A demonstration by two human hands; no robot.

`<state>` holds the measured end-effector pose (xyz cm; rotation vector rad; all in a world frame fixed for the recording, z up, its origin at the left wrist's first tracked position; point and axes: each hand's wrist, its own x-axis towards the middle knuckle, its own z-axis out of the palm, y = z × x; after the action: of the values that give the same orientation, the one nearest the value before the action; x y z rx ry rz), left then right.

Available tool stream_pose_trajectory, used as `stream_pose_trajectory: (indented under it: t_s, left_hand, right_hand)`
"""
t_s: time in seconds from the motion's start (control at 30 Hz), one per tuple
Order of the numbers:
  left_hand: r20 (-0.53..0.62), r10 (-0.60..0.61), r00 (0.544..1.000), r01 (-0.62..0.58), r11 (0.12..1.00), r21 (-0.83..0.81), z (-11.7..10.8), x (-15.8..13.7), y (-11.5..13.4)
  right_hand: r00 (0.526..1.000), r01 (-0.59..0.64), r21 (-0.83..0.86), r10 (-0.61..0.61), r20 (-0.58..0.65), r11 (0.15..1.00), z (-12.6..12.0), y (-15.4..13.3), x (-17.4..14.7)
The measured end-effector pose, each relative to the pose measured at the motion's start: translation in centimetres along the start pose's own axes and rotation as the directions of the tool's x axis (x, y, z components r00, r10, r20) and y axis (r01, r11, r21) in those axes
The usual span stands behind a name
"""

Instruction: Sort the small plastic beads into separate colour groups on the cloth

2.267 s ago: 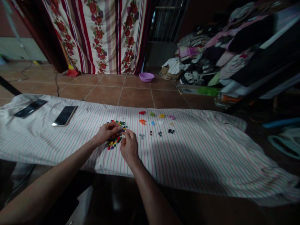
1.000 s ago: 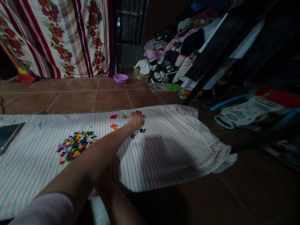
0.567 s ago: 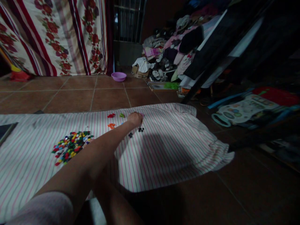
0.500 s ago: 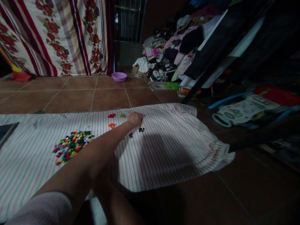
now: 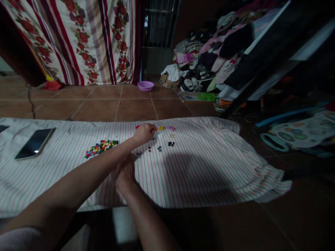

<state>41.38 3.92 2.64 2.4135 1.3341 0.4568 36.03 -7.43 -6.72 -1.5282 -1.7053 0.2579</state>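
Observation:
My left hand (image 5: 143, 134) reaches over the striped cloth, its fingers bent together just left of a small yellow cluster (image 5: 161, 128). What those fingers hold, if anything, is too small to make out. Red pieces (image 5: 137, 127) show behind this hand. Pink pieces (image 5: 172, 128), black pieces (image 5: 171, 144), dark grey pieces (image 5: 159, 149) and brown pieces (image 5: 149, 149) lie in separate little groups to its right and nearer me. Below my left forearm is my right hand (image 5: 125, 176), its fingers mostly hidden. A mixed pile of small coloured pieces (image 5: 102, 147) lies left of both hands, partly behind the forearm.
The striped cloth (image 5: 199, 174) covers a long low surface. A phone (image 5: 35, 143) lies on its left part. Beyond, a purple basin (image 5: 146, 86) stands on the tiled floor, near a heap of clothes (image 5: 206, 57). A dark slanted bar (image 5: 242, 90) rises at the right.
My left hand has drawn back leftward from beside the pink pieces, uncovering the yellow ones. My right hand has come up into view under the left forearm. The view has turned left.

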Motion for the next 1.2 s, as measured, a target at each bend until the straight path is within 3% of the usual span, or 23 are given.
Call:
stream_pose_trajectory:
  t_s: [0.13,0.33,0.47,0.6,0.77,0.9,1.07,1.2]
  left_hand:
    - [-0.067,-0.048,0.997,0.043,0.996,-0.074,-3.2,-4.7,-4.3]
    - [-0.159,-0.34,0.927,0.329,0.94,-0.094,-7.3,-14.3,-11.8]
    - [-0.158,-0.433,0.887,0.41,0.898,-0.157,-6.8,-20.9,-14.6]
    - [-0.142,-0.489,0.861,0.454,0.863,-0.22,-5.0,-25.2,-15.1]
    - [-0.184,-0.491,0.852,0.45,0.865,-0.222,-3.7,-26.1,-14.8]
    - [-0.206,-0.463,0.862,0.436,0.885,-0.163,-3.9,-25.1,-14.6]
    - [-0.153,-0.458,0.875,0.454,0.889,-0.065,-4.3,-24.2,-14.4]
    - [-0.213,-0.439,0.873,0.433,0.898,-0.076,-4.4,-23.3,-14.6]
  right_hand:
    - [0.998,-0.056,0.045,0.054,0.031,0.997,-1.1,-0.4,0.0]
    - [1.0,0.004,0.128,-0.004,-0.001,0.992,-1.5,-0.2,0.2]
    - [1.0,0.024,0.126,-0.024,-0.005,0.992,-1.3,0.0,0.1]
    - [0.999,0.034,0.106,-0.036,0.011,0.994,-1.1,0.1,0.0]
    - [0.999,0.047,0.089,-0.049,0.023,0.995,-0.9,0.4,0.0]
    - [0.999,0.035,0.08,-0.037,0.022,0.996,-0.7,0.4,0.1]
    - [0.999,0.039,0.071,-0.042,0.031,0.997,-0.7,0.2,0.2]
    - [0.998,0.047,0.064,-0.049,0.034,0.997,-0.7,0.2,0.2]
